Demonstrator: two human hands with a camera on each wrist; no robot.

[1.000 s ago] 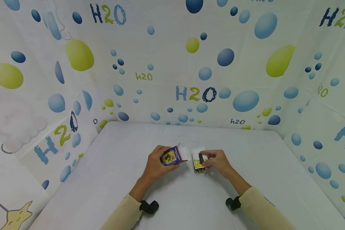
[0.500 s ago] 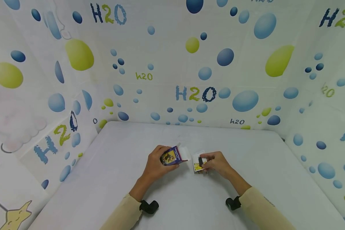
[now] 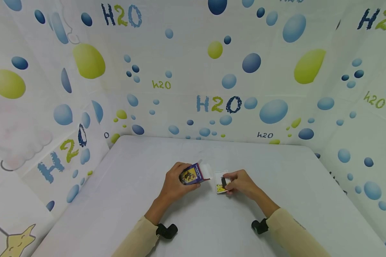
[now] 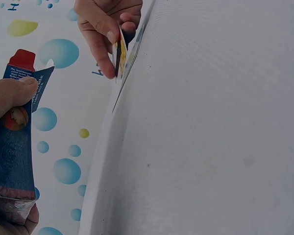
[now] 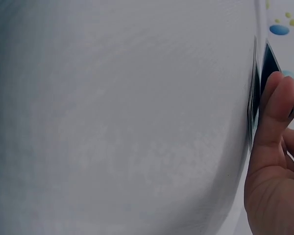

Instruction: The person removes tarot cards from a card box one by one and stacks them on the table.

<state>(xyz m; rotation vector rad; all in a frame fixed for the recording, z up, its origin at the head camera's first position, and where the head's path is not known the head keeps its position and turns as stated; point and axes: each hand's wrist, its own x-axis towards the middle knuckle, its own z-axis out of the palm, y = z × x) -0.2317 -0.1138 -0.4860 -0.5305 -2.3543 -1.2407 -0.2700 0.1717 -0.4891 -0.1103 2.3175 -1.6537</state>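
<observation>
My left hand [image 3: 173, 184] grips a purple-blue card box [image 3: 190, 175] with a yellow picture panel. Its white end flap [image 3: 206, 172] stands open towards the right; the left wrist view shows a red tab [image 4: 23, 58] at that end. My right hand [image 3: 242, 184] pinches a white-bordered picture card [image 3: 218, 182] with yellow and black on it, by its right side. Whether it is one card or several is unclear. Close beneath lies a thin stack of cards [image 5: 253, 98], seen edge-on in the right wrist view and hidden under the held card in the head view.
A white cloth covers the table [image 3: 141, 210]. Behind it and at both sides hang white sheets [image 3: 186, 53] printed with bubbles and H2O lettering. A black wrist camera [image 3: 167, 231] is strapped at the left sleeve, another camera [image 3: 260, 226] at the right.
My right hand has drawn the held card slightly towards me and left, so that it covers the lower cards that showed beneath it. The left hand and box stay in place.
</observation>
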